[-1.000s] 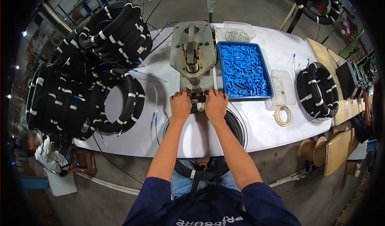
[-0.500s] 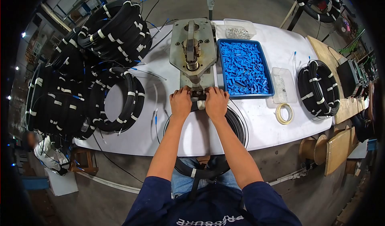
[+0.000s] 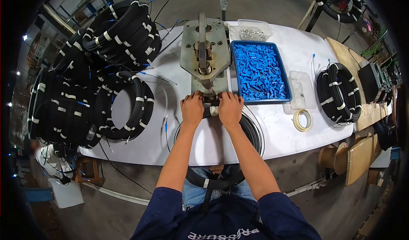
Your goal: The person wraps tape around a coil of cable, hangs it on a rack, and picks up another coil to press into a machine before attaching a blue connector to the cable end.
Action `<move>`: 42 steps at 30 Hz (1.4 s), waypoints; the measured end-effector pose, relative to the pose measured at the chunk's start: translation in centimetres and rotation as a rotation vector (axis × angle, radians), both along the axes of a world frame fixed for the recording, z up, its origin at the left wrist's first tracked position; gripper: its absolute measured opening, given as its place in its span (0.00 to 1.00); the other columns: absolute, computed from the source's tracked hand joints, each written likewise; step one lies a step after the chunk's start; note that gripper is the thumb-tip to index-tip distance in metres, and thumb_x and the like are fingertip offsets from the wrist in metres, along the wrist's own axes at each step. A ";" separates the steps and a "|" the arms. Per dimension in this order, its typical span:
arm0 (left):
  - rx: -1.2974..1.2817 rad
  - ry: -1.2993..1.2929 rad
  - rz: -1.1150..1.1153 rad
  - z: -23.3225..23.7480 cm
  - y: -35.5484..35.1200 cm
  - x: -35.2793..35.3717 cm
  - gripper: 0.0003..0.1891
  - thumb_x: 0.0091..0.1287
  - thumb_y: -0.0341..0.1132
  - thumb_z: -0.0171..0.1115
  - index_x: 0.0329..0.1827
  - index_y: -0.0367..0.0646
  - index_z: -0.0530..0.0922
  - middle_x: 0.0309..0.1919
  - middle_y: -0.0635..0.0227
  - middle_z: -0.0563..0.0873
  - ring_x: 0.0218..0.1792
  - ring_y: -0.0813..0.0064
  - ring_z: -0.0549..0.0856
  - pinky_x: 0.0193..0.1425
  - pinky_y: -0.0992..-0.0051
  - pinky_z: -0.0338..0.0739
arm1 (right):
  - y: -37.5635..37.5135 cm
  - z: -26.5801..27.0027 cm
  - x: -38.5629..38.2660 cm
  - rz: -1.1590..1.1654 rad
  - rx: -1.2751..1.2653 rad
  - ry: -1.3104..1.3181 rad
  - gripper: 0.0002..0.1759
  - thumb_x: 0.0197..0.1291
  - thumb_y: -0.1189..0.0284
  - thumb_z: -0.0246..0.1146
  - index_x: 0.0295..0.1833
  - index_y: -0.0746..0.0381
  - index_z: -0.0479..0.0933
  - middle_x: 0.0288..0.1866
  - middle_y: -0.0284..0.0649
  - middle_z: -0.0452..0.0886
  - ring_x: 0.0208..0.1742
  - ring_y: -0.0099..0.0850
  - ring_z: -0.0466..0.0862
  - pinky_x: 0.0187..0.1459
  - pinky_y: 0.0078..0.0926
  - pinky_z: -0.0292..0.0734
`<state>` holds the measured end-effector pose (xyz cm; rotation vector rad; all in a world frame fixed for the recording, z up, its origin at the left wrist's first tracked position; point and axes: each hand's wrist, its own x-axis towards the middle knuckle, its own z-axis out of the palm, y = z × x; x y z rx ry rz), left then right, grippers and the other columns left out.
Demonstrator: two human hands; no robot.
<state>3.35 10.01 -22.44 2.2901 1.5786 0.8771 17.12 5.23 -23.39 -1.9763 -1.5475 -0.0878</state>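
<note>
Bench press: the bench press (image 3: 204, 48) is set at the upper centre of the frame, with its narrow lower end brought down between both hands.
Left hand: the left hand (image 3: 192, 108) is placed at the centre of the frame, just beside that lower end; its fingers are bent inward, with little gap left between them.
Right hand: the right hand (image 3: 230, 109) is placed opposite, its fingers likewise bent. Whether anything is gripped by either hand cannot be told, since the fingertips are hidden at the press.
Pinch risk: fingertips could be nipped if the press were worked while both hands are kept this close beneath it.
Alignment risk: whatever is held at the press could be crushed askew if one side were pulled more than the other; the contact itself is hidden.
Black cable coil: the black cable coil (image 3: 250, 131) is spread from the centre to the lower centre of the frame, partly on the desk (image 3: 281, 142) and partly hung over its front edge. By that overhanging weight, cable could be dragged away from the press.
Loose cable end: the blue connector (image 3: 166, 127), left of centre, could be snagged by the left forearm if it were swept sideways.
Blue tray: the blue tray (image 3: 260, 101), right of the press, is filled with small blue pieces; these could be spilled if its rim were knocked by the right hand.
</note>
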 end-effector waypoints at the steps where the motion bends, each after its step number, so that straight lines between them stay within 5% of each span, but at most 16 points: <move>1: 0.000 0.000 0.000 -0.1 0.0 0.0 0.05 0.66 0.29 0.56 0.40 0.43 0.79 0.36 0.60 0.86 0.41 0.53 0.83 0.47 0.54 0.72 | 0.0 0.0 0.0 0.000 -0.001 -0.001 0.07 0.61 0.70 0.59 0.44 0.58 0.78 0.42 0.38 0.81 0.47 0.38 0.78 0.58 0.45 0.63; 42: 0.032 0.004 -0.001 -0.3 0.1 -0.1 0.05 0.64 0.29 0.56 0.41 0.44 0.78 0.35 0.61 0.86 0.41 0.54 0.83 0.47 0.55 0.72 | 0.0 -0.1 0.0 0.007 -0.015 -0.009 0.08 0.60 0.70 0.60 0.44 0.58 0.77 0.43 0.38 0.81 0.48 0.38 0.78 0.59 0.46 0.62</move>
